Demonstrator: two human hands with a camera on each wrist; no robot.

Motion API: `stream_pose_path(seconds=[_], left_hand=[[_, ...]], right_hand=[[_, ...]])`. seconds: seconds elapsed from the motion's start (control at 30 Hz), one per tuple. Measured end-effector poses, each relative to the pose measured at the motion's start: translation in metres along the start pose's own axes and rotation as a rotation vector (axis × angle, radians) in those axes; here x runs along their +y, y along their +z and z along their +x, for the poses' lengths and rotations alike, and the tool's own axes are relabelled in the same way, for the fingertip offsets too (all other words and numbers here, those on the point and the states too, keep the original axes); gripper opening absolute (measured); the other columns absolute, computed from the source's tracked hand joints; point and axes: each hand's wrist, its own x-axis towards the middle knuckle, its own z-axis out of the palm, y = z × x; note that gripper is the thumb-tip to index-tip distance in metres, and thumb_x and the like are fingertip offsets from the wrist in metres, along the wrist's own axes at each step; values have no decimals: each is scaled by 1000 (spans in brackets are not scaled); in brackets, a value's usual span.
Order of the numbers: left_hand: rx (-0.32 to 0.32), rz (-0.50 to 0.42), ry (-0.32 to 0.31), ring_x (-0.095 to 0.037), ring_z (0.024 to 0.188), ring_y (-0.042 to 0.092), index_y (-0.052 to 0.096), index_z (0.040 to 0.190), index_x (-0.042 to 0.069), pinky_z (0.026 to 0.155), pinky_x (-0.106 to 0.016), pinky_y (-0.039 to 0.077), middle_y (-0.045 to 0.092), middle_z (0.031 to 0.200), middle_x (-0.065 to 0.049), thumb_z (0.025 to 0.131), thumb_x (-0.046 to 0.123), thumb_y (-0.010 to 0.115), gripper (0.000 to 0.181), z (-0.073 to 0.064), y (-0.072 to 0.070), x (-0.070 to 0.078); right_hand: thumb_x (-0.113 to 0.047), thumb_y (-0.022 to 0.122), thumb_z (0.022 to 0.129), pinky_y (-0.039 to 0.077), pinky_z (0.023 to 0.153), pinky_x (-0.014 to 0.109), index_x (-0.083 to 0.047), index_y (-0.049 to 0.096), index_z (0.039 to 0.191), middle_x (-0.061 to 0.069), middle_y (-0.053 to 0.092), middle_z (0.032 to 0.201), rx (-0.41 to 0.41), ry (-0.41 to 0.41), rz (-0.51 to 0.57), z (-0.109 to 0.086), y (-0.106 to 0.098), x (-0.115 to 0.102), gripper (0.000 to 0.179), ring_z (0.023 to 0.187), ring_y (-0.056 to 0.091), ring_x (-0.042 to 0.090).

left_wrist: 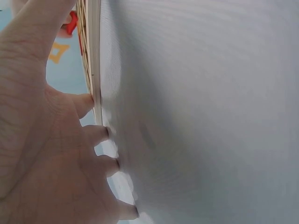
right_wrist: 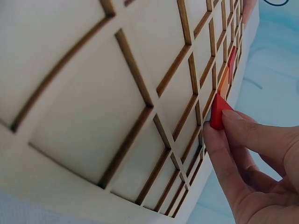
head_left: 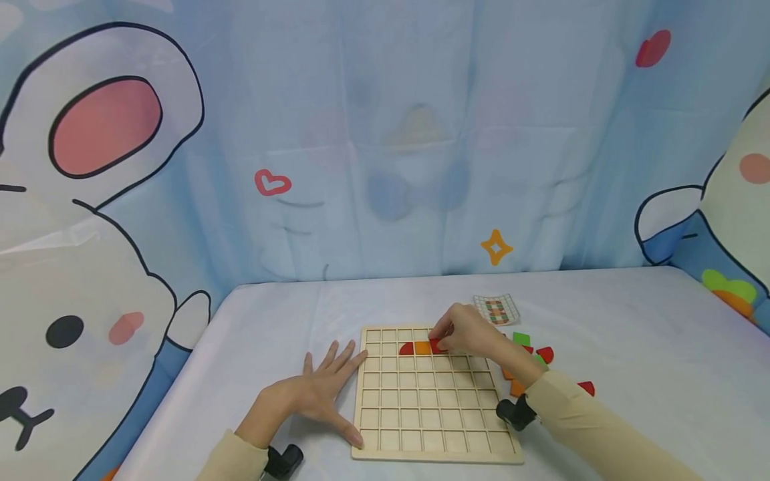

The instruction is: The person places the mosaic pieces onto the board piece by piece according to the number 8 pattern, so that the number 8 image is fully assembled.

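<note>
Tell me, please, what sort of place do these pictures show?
Probably an indoor play or filming corner: a light blue, cartoon-printed curtain hangs behind a table covered with white cloth, on which lies a square, pale wooden grid board.

blue curtain [head_left: 409,80] (cartoon-printed), white-covered table [head_left: 656,334]
</note>
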Motion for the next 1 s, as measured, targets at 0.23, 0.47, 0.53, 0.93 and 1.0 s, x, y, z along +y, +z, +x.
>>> stream_pose_path(seconds=[0.23,0.47,0.53,0.93,1.0], left_hand=[[10,14,-6,-38,161,-7,10,170,21,118,-76,-2,-1,176,-12,71,58,93,134,-2,1,2],[2,4,-6,-37,161,-8,10,170,23,118,-76,-3,-2,176,-11,72,58,92,133,1,1,1],[-1,2,-6,-37,161,-8,10,170,23,118,-76,-3,-2,176,-11,72,58,92,133,1,1,1],[-2,0,-3,-37,161,-8,10,170,22,119,-76,-3,-2,176,-12,72,59,92,133,0,1,1],[-5,-5,-2,-37,161,-8,10,170,22,119,-76,-3,-2,176,-12,72,58,92,133,0,1,1]], right_hand=[[13,79,84,62,79,38,4,81,93,11,79,90,16,68,-71,3,5,-7,12,86,73,25],[12,80,84,61,78,37,4,81,92,9,78,87,19,97,-119,4,7,-11,12,84,69,21],[11,80,84,61,80,38,4,81,92,8,78,87,18,116,-130,4,7,-10,12,84,68,21],[12,82,82,61,77,34,5,82,94,8,78,88,5,110,-132,4,6,-11,14,85,70,23],[12,81,82,61,76,33,5,82,94,8,78,87,3,106,-141,4,6,-10,14,85,71,23]])
